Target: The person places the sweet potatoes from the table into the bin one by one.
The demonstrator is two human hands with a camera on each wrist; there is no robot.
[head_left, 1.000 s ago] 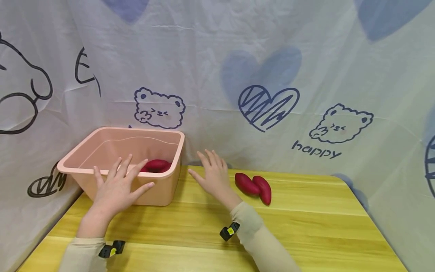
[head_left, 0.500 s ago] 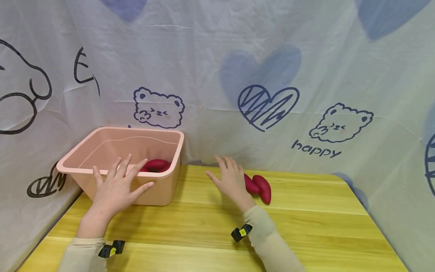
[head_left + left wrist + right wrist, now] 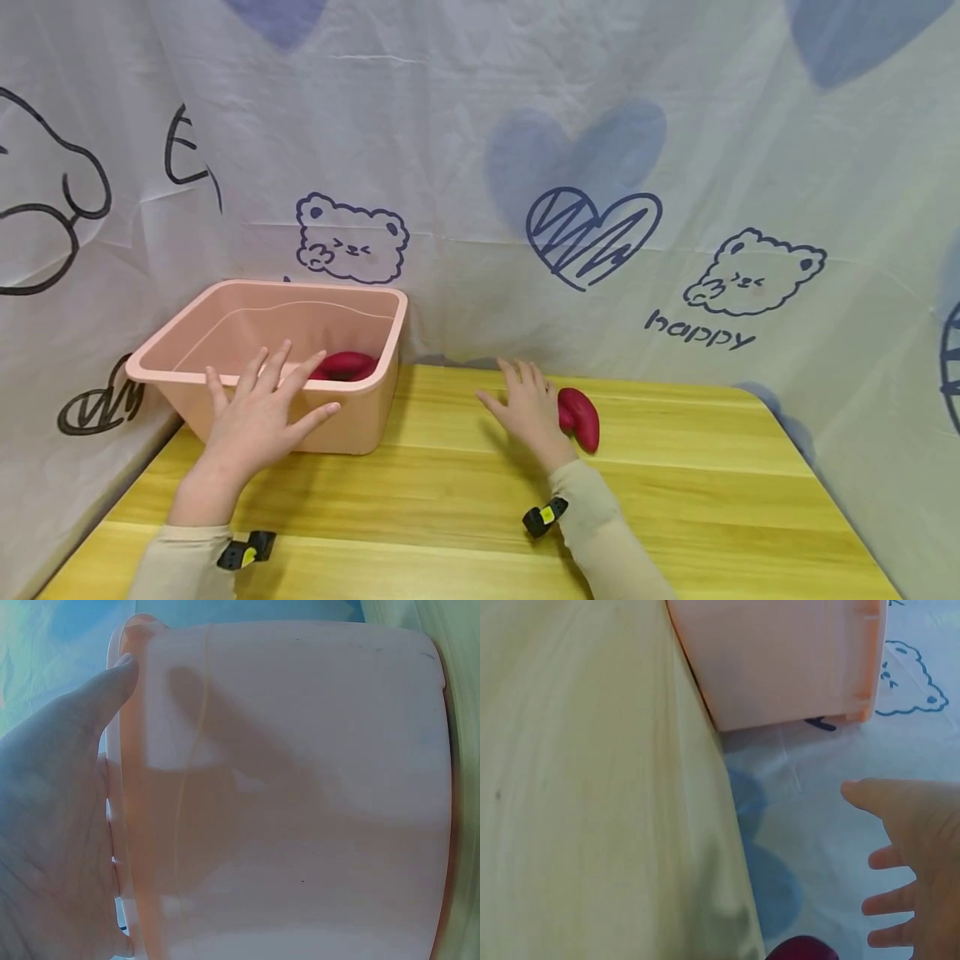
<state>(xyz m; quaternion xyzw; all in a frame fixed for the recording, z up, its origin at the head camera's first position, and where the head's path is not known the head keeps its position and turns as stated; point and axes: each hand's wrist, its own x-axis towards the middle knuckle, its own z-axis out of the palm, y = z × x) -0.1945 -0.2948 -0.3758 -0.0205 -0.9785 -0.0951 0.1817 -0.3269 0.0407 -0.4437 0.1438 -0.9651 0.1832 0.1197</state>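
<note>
A pink plastic bin (image 3: 363, 421) stands at the left of the table, with dark red sweet potatoes (image 3: 348, 365) partly visible inside. At its front rim is my left hand (image 3: 251, 425), fingers spread and straight; the left wrist view has the thumb and fingertips along that rim. Right of the bin, two more sweet potatoes lie together: one (image 3: 585, 421) in plain sight, the other (image 3: 565, 417) mostly behind my right hand (image 3: 532, 417). That hand hovers with extended fingers and holds nothing. One sweet potato's end (image 3: 804, 949) shows low in the right wrist view.
The yellow wood-grain table (image 3: 690, 483) runs back to a pale cloth (image 3: 465, 167) printed with hearts and bears. This cloth also hangs on both sides. Black wrist cameras sit on both sleeves.
My right hand has moved right, away from the bin, and now covers most of the nearer sweet potato. The left hand and bin have stayed put.
</note>
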